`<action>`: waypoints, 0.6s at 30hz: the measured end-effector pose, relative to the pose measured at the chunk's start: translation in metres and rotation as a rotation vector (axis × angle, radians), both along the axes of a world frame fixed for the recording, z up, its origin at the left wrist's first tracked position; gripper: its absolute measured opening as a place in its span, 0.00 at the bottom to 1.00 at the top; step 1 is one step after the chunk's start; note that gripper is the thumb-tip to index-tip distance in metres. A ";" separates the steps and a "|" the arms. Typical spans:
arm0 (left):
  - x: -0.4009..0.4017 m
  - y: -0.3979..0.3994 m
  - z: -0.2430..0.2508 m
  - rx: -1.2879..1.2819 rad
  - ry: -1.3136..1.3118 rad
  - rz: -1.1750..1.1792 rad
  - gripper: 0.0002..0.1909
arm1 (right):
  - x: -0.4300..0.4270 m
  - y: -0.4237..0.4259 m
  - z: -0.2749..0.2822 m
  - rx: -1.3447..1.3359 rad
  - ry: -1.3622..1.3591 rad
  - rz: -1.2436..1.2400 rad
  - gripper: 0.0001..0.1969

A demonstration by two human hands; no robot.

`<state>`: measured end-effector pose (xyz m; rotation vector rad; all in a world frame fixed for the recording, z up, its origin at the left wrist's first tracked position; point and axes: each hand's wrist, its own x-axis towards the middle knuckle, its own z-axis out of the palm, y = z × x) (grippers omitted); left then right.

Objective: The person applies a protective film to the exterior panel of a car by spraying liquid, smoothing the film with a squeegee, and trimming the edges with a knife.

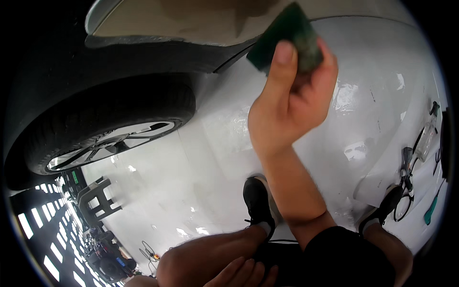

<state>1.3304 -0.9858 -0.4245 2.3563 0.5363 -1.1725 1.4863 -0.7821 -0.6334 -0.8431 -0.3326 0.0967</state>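
My right hand is raised in front of me, its thumb laid across the near face of a dark green square pad and its fingers curled behind. The pad is slightly blurred, with a paler patch near the fingers. Beyond it lies the lower edge of a shiny car body panel; whether pad and panel touch I cannot tell. At the bottom edge, my left hand rests near my thigh with its fingers extended. Part of that hand is cut off by the frame.
A car wheel stands at left, with a grey step stool beyond it. On the glossy pale floor at right lie a clear spray bottle, a dark hand tool and a teal-handled tool. A cable lies lower left.
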 end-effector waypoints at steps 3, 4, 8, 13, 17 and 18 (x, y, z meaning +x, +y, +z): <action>0.024 0.025 0.001 -0.049 -0.038 -0.118 0.29 | 0.001 0.015 0.011 -0.172 -0.468 -0.097 0.15; 0.022 0.026 0.000 -0.117 -0.075 -0.064 0.30 | -0.018 0.016 0.014 -0.092 -0.555 0.019 0.17; 0.024 0.028 0.004 -0.189 -0.084 -0.040 0.29 | -0.005 -0.002 0.017 -0.109 -0.182 0.023 0.15; 0.011 0.005 -0.002 -0.063 -0.073 -0.081 0.28 | -0.023 0.014 0.024 -0.063 -0.573 0.071 0.17; 0.007 -0.009 0.001 0.476 0.162 -1.089 0.26 | -0.007 -0.010 0.032 -0.140 -0.316 0.054 0.17; 0.011 -0.012 0.002 0.716 0.281 -1.583 0.25 | -0.001 -0.011 0.033 -0.171 -0.255 0.028 0.17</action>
